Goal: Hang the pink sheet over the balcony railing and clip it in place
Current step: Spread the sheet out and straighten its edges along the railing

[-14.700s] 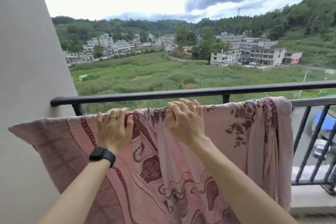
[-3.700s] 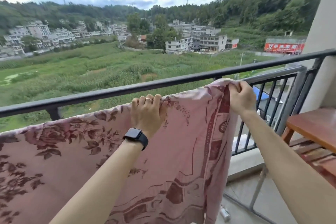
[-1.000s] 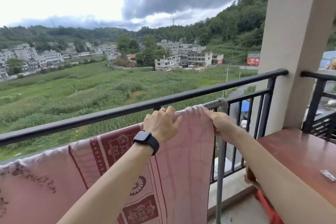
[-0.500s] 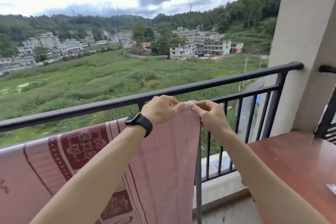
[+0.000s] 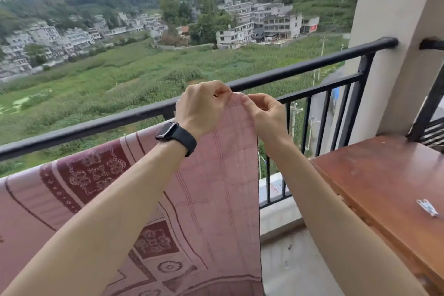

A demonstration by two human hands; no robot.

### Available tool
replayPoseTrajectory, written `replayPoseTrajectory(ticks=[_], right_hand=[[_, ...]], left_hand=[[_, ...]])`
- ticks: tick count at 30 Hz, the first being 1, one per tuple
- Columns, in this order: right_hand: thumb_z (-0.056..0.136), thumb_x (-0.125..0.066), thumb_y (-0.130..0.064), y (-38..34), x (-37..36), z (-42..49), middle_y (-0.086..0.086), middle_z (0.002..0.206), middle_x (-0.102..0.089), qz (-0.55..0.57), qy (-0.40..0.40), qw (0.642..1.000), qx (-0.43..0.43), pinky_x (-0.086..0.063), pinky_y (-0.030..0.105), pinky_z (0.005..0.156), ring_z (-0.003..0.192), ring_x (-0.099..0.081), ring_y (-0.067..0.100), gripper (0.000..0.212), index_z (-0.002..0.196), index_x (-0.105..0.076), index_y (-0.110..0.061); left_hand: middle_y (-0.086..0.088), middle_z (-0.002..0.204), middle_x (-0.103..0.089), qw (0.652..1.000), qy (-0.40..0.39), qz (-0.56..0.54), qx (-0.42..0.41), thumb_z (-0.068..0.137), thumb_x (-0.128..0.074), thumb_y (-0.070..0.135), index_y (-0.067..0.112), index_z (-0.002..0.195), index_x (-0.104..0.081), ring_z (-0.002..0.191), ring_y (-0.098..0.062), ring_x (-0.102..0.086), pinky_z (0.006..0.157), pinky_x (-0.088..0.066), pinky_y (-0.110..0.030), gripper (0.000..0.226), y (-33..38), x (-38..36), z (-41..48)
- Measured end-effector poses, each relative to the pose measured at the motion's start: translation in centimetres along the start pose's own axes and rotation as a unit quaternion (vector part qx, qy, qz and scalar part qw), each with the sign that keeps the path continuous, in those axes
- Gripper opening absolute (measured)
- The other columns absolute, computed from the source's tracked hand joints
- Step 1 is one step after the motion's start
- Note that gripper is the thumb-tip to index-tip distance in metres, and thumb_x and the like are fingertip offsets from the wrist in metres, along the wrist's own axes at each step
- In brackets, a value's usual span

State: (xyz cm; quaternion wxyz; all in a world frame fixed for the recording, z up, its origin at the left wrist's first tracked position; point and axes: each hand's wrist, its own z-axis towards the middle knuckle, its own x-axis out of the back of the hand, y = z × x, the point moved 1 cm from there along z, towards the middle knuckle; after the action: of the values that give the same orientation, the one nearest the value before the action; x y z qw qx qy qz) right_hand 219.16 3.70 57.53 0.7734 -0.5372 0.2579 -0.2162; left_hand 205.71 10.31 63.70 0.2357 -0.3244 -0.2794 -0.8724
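The pink sheet (image 5: 211, 187), patterned in dark red, hangs over a rail just inside the black balcony railing (image 5: 300, 67) and runs off the left edge. Its right end falls straight down. My left hand (image 5: 201, 108), with a black watch at the wrist, pinches the sheet's top right corner. My right hand (image 5: 266, 113) pinches the same top edge right beside it, fingertips almost touching. The rail under the cloth is hidden. A small white and blue clip (image 5: 430, 208) lies on the wooden table at the right.
A red-brown wooden table (image 5: 384, 175) stands at the right against a beige pillar (image 5: 396, 31). Vertical black bars (image 5: 322, 122) fill the railing's right section. The concrete floor (image 5: 288, 259) shows below. Fields and buildings lie beyond.
Both hands have come together at the sheet's top right corner, from flat on the rail to pinching. The view has tilted down and the clip on the table shows.
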Motion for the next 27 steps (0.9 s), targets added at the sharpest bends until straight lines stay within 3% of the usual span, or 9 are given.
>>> replayPoseTrajectory(ticks=[7,9,11,13,16,19,23,25,27], right_hand=[[0.092,-0.071,-0.032,3.6,1.5,-2.6,0.002,0.091,-0.073,0.005,-0.061,0.995,-0.082,-0.057,0.03,0.069,0.081,-0.068,0.013,0.014,0.093,-0.07,-0.018],[0.091,-0.07,-0.037,4.8,2.1,-3.9,0.006,0.096,-0.074,0.004,-0.117,0.987,-0.109,-0.06,0.035,0.074,0.084,-0.071,0.018,0.021,0.098,-0.068,-0.018],[0.09,-0.071,-0.04,6.2,2.6,-4.9,0.004,0.097,-0.074,-0.023,-0.18,0.975,-0.132,-0.06,0.032,0.074,0.084,-0.072,0.016,0.027,0.103,-0.068,-0.016],[0.09,-0.072,-0.035,7.4,3.1,-5.4,-0.002,0.09,-0.072,-0.089,-0.207,0.965,-0.133,-0.06,0.033,0.076,0.08,-0.07,0.011,0.017,0.098,-0.07,-0.019],[0.091,-0.069,-0.033,8.4,3.9,-5.5,-0.005,0.086,-0.072,-0.127,-0.19,0.965,-0.125,-0.058,0.046,0.087,0.08,-0.068,0.013,0.008,0.09,-0.071,-0.026],[0.088,-0.069,-0.038,8.1,4.8,-5.7,-0.001,0.089,-0.074,-0.126,-0.173,0.97,-0.115,-0.057,0.049,0.087,0.084,-0.071,0.018,0.016,0.092,-0.072,-0.023],[0.088,-0.07,-0.038,7.4,5.8,-5.7,-0.002,0.088,-0.073,-0.119,-0.168,0.973,-0.102,-0.059,0.044,0.085,0.082,-0.07,0.017,0.015,0.09,-0.071,-0.024],[0.091,-0.069,-0.04,6.6,5.6,-5.6,-0.003,0.089,-0.072,-0.099,-0.174,0.975,-0.093,-0.058,0.038,0.084,0.084,-0.069,0.014,0.017,0.094,-0.069,-0.023],[0.092,-0.067,-0.043,5.3,4.7,-5.1,-0.002,0.093,-0.072,-0.083,-0.18,0.977,-0.075,-0.058,0.036,0.083,0.089,-0.07,0.016,0.021,0.099,-0.066,-0.024]], left_hand=[[0.015,0.104,-0.069,0.991,-0.122,0.02,0.043,0.089,-0.05,0.054,0.037,0.103,-0.067,0.096,-0.011,-0.063,0.082,-0.054,-0.037,0.027,0.2,-0.9,-0.8],[0.011,0.099,-0.069,0.983,-0.164,0.058,0.064,0.089,-0.049,0.059,0.035,0.102,-0.069,0.091,-0.015,-0.063,0.08,-0.055,-0.038,0.035,0.4,-0.9,-0.6],[0.009,0.088,-0.069,0.977,-0.187,0.075,0.074,0.089,-0.051,0.056,0.028,0.094,-0.072,0.083,-0.016,-0.065,0.075,-0.056,-0.038,0.035,0.9,-1.0,-0.4],[0.007,0.08,-0.069,0.976,-0.189,0.056,0.089,0.088,-0.054,0.045,0.025,0.086,-0.073,0.079,-0.017,-0.065,0.072,-0.057,-0.036,0.028,1.5,-1.0,0.3],[0.008,0.078,-0.068,0.974,-0.198,0.042,0.102,0.087,-0.058,0.041,0.028,0.084,-0.074,0.079,-0.016,-0.065,0.065,-0.055,-0.031,0.021,2.0,-0.5,1.3],[0.009,0.09,-0.07,0.964,-0.249,0.039,0.08,0.088,-0.06,0.05,0.031,0.091,-0.075,0.086,-0.013,-0.064,0.072,-0.056,-0.034,0.024,1.4,0.3,2.0],[0.008,0.094,-0.072,0.948,-0.301,-0.028,0.094,0.088,-0.066,0.037,0.033,0.089,-0.075,0.094,-0.015,-0.064,0.088,-0.053,-0.037,0.01,0.2,1.3,3.3],[0.004,0.095,-0.073,0.935,-0.338,-0.043,0.095,0.089,-0.068,0.032,0.028,0.092,-0.074,0.092,-0.016,-0.066,0.089,-0.055,-0.037,0.008,0.2,1.3,3.3],[0.007,0.092,-0.073,0.947,-0.316,-0.005,0.048,0.089,-0.069,0.031,0.026,0.092,-0.073,0.091,-0.012,-0.067,0.087,-0.054,-0.035,0.006,0.1,1.2,3.5]])
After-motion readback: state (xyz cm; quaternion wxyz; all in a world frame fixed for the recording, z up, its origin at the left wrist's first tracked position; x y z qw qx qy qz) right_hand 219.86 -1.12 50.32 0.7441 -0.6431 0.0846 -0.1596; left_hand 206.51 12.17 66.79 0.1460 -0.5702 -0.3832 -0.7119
